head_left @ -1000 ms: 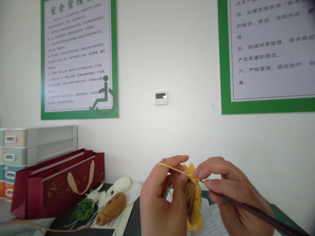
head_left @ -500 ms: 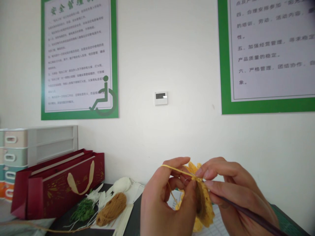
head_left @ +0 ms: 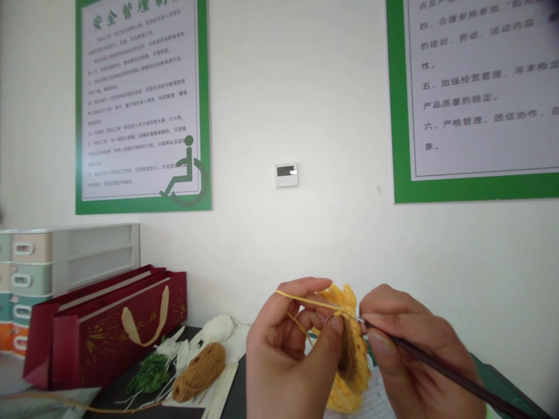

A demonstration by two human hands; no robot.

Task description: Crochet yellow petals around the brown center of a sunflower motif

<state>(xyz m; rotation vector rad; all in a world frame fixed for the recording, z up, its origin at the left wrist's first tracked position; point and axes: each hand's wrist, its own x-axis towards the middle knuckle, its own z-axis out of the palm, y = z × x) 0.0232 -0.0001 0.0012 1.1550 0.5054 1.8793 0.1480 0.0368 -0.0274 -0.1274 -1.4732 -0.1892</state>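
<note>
My left hand [head_left: 292, 349] is closed on a yellow crocheted piece [head_left: 358, 355] with a ruffled edge and a brownish inner side. A strand of yellow yarn [head_left: 301, 298] runs over my left index finger to the top of the piece. In my right hand [head_left: 419, 343] a crochet hook [head_left: 441, 368] with a dark handle is pinched between thumb and fingers. Its thin metal shaft reaches the stitches near my left thumb tip; the hook's very end is hidden in the yarn.
At the left stand a dark red gift bag [head_left: 131, 326] and a drawer unit [head_left: 96, 250]. On the dark table lie a brown yarn skein [head_left: 200, 372], green yarn [head_left: 148, 372] and white yarn [head_left: 217, 329]. A green mat [head_left: 502, 378] is at the right, the wall behind.
My right hand has drawn slightly right, away from the piece, with its fingers off the edge and the metal shaft now showing. The left hand and the piece have shifted slightly left.
</note>
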